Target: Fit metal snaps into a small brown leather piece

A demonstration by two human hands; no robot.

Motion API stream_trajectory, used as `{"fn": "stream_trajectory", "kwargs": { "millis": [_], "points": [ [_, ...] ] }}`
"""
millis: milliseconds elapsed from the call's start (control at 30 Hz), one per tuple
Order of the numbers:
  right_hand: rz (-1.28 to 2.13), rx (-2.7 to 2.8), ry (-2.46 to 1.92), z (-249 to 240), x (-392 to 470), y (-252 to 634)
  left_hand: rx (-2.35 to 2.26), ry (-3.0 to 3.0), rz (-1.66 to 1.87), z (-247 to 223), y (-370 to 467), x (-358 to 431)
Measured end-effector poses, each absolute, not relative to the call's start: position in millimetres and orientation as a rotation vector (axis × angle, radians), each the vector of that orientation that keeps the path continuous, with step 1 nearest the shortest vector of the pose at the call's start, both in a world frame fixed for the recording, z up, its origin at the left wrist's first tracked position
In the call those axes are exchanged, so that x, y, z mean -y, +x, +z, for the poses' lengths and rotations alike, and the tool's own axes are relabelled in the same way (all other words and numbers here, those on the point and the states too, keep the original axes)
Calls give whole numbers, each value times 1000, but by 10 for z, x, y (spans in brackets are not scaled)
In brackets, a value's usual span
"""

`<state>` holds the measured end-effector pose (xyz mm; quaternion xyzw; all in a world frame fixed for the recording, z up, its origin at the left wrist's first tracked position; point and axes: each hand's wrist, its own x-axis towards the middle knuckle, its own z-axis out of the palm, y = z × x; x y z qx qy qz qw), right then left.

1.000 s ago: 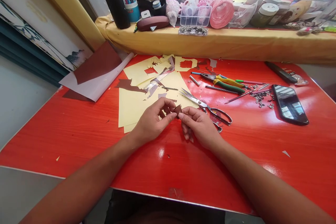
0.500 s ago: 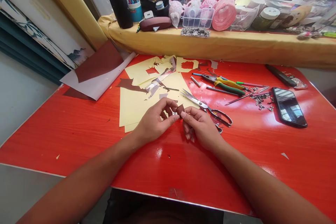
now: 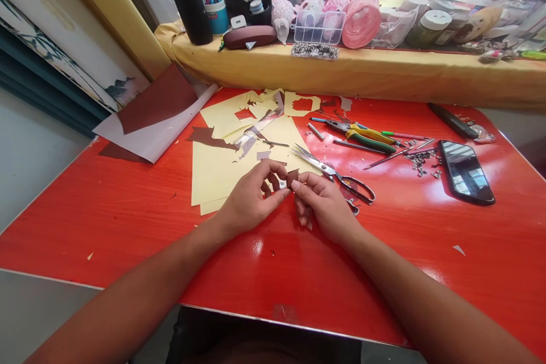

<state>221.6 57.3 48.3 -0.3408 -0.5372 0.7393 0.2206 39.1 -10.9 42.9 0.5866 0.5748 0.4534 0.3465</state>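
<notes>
Between my two hands, above the red table, is a small brown piece (image 3: 292, 177) that looks like leather or faux leather. A tiny silvery metal part, perhaps a snap fastener (image 3: 282, 184), shows on its pale side at the left fingers. My left hand (image 3: 252, 196) pinches the piece with thumb and fingertips. My right hand (image 3: 321, 200) grips its right edge between thumb and forefinger, with the other fingers curled below. Just beyond the right hand lie scissors (image 3: 330, 170), blades slightly apart, partly over the yellow paper sheets (image 3: 213, 176).
Brown scraps (image 3: 213, 137) lie on the paper. Pliers (image 3: 362, 135), pencils, a phone (image 3: 466, 172) and loose metal fasteners (image 3: 420, 164) are to the right. A rolled brown sheet (image 3: 157, 108) sits at the left. Behind, a cloth-covered ledge (image 3: 256, 71) carries a clear box and pink items.
Both hands stay in nearly the same place, still gripping the brown piece. It has turned slightly, and the metal part shows more clearly. The whole view has shifted a little.
</notes>
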Motion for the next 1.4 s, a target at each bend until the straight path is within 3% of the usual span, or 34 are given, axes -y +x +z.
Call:
{"fn": "stream_trajectory", "kwargs": {
  "millis": [967, 1400],
  "points": [
    [2162, 1302, -839, 424, -633, 2222, -1666, 1697, 1251, 417, 398, 116],
    [2158, 1261, -818, 430, -638, 2205, -1849, 2192, 1247, 422, 401, 129]
  ]
}}
